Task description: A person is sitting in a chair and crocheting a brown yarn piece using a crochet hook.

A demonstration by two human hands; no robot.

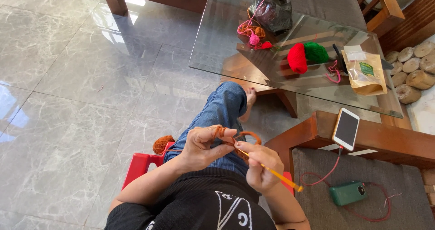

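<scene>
Head view: crocheting w/ orange yarn, over lap. Left hand (201, 145) curled, strand looped round raised finger, pinching small orange piece (240, 141). Right hand (259, 165) closed round yellow hook (272, 171), tip at the piece. Piece only a short ring so far, most left to do, judging by size. Orange yarn ball (162, 144) on red stool (140, 164) by left knee. Red & green balls, brown pouch on glass table (217, 53); phone on armrest.
</scene>
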